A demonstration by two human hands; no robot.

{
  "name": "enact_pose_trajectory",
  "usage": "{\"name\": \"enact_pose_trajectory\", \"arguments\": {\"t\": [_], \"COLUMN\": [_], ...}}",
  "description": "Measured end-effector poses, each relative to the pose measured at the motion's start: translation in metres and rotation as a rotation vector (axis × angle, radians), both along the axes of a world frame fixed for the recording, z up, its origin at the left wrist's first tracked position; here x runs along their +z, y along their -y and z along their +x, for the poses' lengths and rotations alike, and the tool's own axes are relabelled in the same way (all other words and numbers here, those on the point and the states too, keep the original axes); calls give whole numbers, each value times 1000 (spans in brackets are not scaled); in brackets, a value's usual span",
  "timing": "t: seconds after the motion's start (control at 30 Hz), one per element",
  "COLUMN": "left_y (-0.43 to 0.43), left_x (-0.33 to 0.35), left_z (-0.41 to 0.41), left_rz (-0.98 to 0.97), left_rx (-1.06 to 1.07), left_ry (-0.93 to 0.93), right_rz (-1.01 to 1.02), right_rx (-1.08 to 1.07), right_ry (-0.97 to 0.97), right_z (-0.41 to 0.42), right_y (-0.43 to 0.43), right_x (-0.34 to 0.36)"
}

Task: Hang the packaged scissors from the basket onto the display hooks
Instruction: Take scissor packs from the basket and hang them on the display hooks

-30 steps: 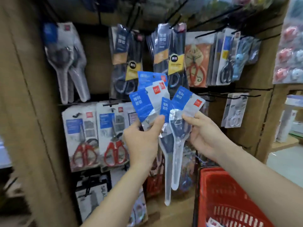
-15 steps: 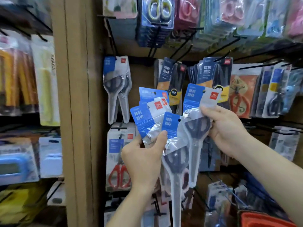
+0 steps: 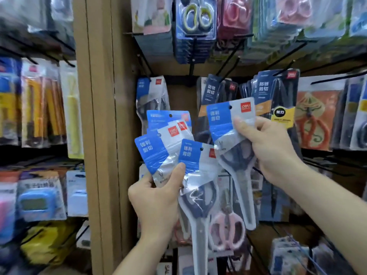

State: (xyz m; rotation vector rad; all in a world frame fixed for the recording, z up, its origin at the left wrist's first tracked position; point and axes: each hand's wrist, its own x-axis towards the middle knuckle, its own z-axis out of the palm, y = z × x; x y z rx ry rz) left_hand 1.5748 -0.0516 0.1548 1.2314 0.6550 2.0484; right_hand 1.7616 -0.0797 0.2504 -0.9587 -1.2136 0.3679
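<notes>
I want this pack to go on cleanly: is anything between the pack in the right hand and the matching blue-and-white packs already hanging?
Nothing visible does. The single pack in the right hand has bare board between it and the hung packs; the fanned packs in the left hand sit lower.

- left hand (image 3: 156,197) up at centre, back to the camera, thumb pressed over a fan of scissor packs (image 3: 151,151), fingers curled behind.
- right hand (image 3: 272,153) higher, pinching a single scissor pack (image 3: 224,124) between thumb and fingers.
- left forearm (image 3: 135,253) rises from below, right forearm (image 3: 327,211) from the lower right, both bare.
</notes>
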Motion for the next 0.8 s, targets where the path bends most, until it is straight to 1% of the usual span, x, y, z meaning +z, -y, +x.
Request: {"name": "enact_pose_trajectory", "arguments": {"t": [0.17, 0.27, 0.4, 0.5, 0.6, 0.73, 0.8], "left_y": [-1, -10, -18, -25, -34, -48, -54], "left_x": [22, 40, 55, 71, 88, 103, 105], "left_z": [-26, -44, -59, -67, -81, -107, -111], "left_rz": [-13, -26, -14, 31, 98, 174, 200], "left_rx": [100, 127, 204, 242, 302, 362, 364], "left_ry": [-34, -56, -131, -145, -221, -309, -323], "right_rz": [101, 148, 142, 91, 36, 18, -1], "right_rx": [67, 83, 111, 77, 65, 62, 47], "right_ry": [109, 125, 54, 21, -9, -127, -115], "right_z": [-19, -32, -45, -46, -45, -45, -47], "right_y": [-25, -41, -60, -70, -78, -85, -86], "right_x": [58, 81, 101, 108, 109, 103, 99]}}
